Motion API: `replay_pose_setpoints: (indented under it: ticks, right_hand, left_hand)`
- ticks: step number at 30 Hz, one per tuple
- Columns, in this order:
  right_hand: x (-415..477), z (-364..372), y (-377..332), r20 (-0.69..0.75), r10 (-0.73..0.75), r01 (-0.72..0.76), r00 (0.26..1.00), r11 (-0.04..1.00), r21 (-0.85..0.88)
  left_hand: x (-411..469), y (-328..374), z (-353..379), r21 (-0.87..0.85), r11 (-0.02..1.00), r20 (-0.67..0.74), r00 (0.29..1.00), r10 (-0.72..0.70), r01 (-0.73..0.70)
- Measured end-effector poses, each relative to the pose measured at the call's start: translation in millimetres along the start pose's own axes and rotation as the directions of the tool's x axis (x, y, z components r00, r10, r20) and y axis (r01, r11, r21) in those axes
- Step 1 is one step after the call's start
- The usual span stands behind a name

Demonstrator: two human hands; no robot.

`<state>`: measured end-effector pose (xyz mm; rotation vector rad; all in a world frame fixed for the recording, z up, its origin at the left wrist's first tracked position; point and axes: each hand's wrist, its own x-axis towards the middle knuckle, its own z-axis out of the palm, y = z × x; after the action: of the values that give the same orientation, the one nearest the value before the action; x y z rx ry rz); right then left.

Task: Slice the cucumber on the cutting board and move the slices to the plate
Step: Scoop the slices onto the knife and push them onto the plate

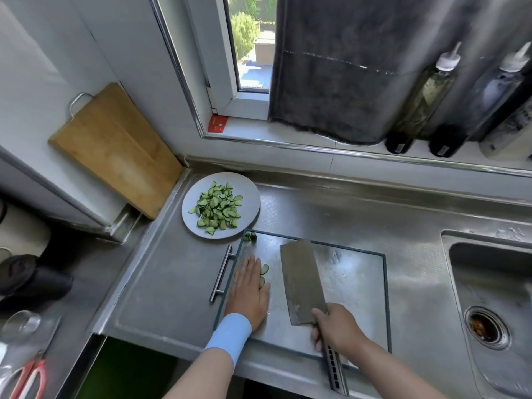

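Cucumber slices (217, 210) lay mostly in a heap on the plate (252, 205), which stood on the bench (172, 283) just beyond the far left corner of the cutting board (354, 283). From this I judged the slicing to be finished and the moving nearly finished. No whole cucumber was on the board, only a few last slices (264, 270) and two small end pieces (250, 237) at its far left corner. My left grip (250, 289) lay flat on the board, fingers straight and close together, its edge touching those last slices. My right grip (335, 326) was curled around the handle of the cleaver (302, 280), whose wide blade was over the middle of the board. What remained, in my opinion, was to gather the last slices against the blade and carry them to the plate.
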<state>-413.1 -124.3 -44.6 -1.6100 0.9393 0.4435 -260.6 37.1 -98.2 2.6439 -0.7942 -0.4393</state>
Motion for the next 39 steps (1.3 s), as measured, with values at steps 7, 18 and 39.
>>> replay_pose_setpoints:
  ticks: [7, 18, 39]
  right_hand:
    - [8.4, 40.9, -20.6, 0.086, -0.001, 0.01, 0.996, 0.994, -0.107]
    - [5.5, 52.6, -36.3, -0.068, -0.154, 0.147, 0.986, 0.985, -0.093]
    - [94.4, 59.4, -236.1, -0.19, -0.236, 0.205, 0.953, 0.964, -0.169]
  left_hand:
    - [0.7, 5.8, 5.3, 0.091, 0.996, 0.047, 0.999, -0.025, 0.021]
    - [3.7, 16.4, -17.3, 0.03, 0.998, 0.042, 0.997, 0.057, -0.058]
    - [166.4, -92.4, -136.7, 0.284, 0.958, 0.056, 0.998, 0.027, -0.042]
